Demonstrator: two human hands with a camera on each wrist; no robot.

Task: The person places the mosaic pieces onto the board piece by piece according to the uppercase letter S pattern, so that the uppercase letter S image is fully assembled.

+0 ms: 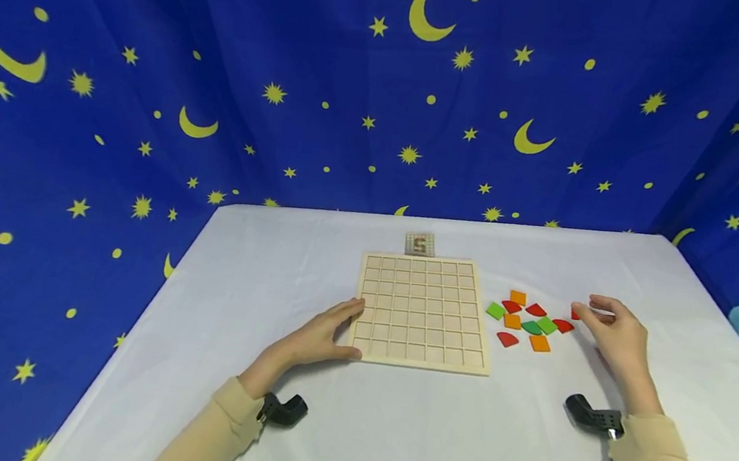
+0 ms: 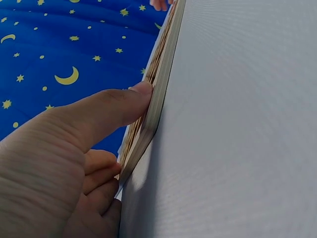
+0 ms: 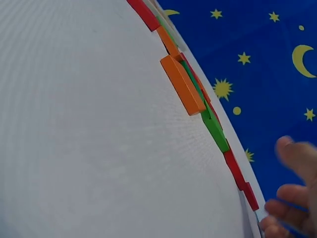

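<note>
My left hand (image 1: 320,337) rests at the near left corner of a pale wooden grid board (image 1: 425,312). Its thumb (image 2: 133,101) lies straight against the board's near edge, and the fingers touch the left side. The board lies flat, its square cells bare. My right hand (image 1: 616,337) hovers at the right end of a scatter of small tiles, thumb and fingers apart. Right by the thumb in the head view is a red tile (image 1: 575,312); in the right wrist view, the farthest red tile (image 3: 251,197) lies on the table, apart from the fingers.
Between board and right hand lie several flat tiles: orange squares (image 1: 540,344), green squares (image 1: 495,310), red quarter-rounds (image 1: 507,340) and a dark green one (image 1: 531,327). Behind the board is a small patterned card (image 1: 420,244). A white cloth covers the table (image 1: 426,440); a blue star-print curtain (image 1: 337,47) hangs behind.
</note>
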